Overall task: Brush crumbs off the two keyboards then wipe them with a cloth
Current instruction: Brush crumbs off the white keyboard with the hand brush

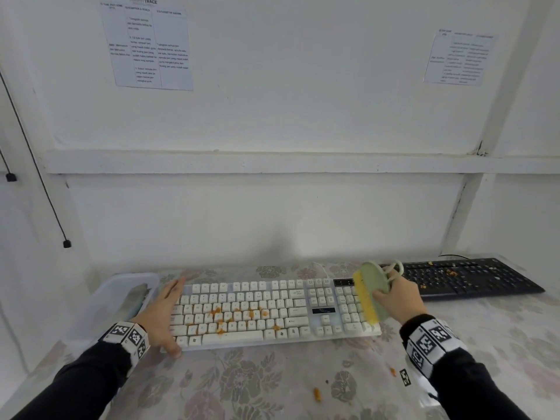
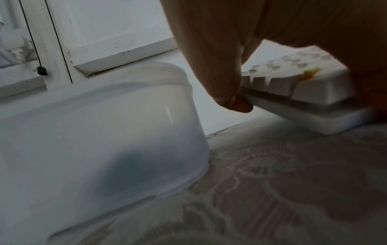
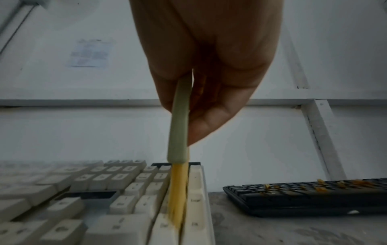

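A white keyboard point(image 1: 242, 310) lies across the middle of the table, with orange crumbs point(image 1: 221, 321) scattered over its letter keys. My left hand point(image 1: 160, 316) rests on its left end, fingers straight, thumb at the front corner. My right hand point(image 1: 397, 298) grips a pale green brush point(image 1: 371, 294). The brush's yellow bristles point(image 3: 178, 190) stand between the rightmost columns of number-pad keys point(image 3: 146, 203). A black keyboard point(image 1: 466, 280), also crumbed, lies at the back right, apart from both hands.
A translucent plastic tub point(image 1: 121, 301) stands just left of the white keyboard, with something dark and blurred inside point(image 2: 130, 169). Loose crumbs point(image 1: 317, 394) lie on the flowered tablecloth point(image 1: 242, 383) in front. The white wall rises right behind both keyboards.
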### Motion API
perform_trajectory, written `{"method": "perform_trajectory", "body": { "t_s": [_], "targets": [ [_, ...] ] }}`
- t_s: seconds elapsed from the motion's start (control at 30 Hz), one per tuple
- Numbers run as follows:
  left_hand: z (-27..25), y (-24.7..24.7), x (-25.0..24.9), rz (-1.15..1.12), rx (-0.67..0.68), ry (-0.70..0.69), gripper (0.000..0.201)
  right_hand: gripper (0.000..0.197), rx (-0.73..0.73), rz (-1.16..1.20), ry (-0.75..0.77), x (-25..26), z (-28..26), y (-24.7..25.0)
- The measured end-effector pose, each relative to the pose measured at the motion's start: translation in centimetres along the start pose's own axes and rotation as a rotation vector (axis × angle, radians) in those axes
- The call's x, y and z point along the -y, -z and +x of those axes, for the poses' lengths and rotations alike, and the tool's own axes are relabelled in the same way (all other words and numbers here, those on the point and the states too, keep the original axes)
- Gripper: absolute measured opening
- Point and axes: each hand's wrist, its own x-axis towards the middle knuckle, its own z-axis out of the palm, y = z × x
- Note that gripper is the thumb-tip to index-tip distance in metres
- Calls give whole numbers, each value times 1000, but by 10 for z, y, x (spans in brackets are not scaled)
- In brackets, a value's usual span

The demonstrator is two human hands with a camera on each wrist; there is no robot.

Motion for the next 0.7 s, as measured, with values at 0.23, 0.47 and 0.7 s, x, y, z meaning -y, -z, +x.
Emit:
{"method": "perform_trajectory", "body": {
  "t_s": [0.23, 0.47, 0.7],
  "targets": [
    [-2, -2, 1, -28, -27, -33, 152, 27, 123, -73, -64, -28, -27, -1],
    [-3, -1, 2, -16, -27, -23, 153, 29, -80, 72, 63, 6, -14, 9],
    [-4, -2, -1, -25, -52, -12, 152, 28, 110, -16, 5, -5, -27, -18]
  ]
}}
